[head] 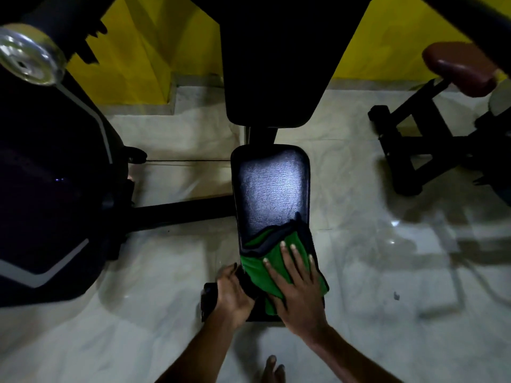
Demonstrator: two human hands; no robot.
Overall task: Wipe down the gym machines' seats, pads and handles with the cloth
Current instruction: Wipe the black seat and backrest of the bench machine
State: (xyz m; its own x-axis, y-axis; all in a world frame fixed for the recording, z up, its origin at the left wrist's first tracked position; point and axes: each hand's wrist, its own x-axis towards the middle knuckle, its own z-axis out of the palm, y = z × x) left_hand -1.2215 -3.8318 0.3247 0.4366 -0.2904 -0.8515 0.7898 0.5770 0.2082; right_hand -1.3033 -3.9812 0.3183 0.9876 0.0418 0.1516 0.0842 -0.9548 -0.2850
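On the near end of the seat point(272, 189): the green cloth point(253, 269) lies spread, partly folded, with a dark band along its far edge.
Right hand point(298, 294): flat on the cloth, fingers point(296, 258) straight and spread, pressing it onto the seat.
Left hand point(232, 294): fingers curled round the seat's dark near-left edge, just beside the cloth.
Backrest pad point(276, 64): black, beyond the seat's far end.
Floor point(387, 272): pale and glossy.
Far right: red-brown saddle point(459, 67) on a black frame, well apart.
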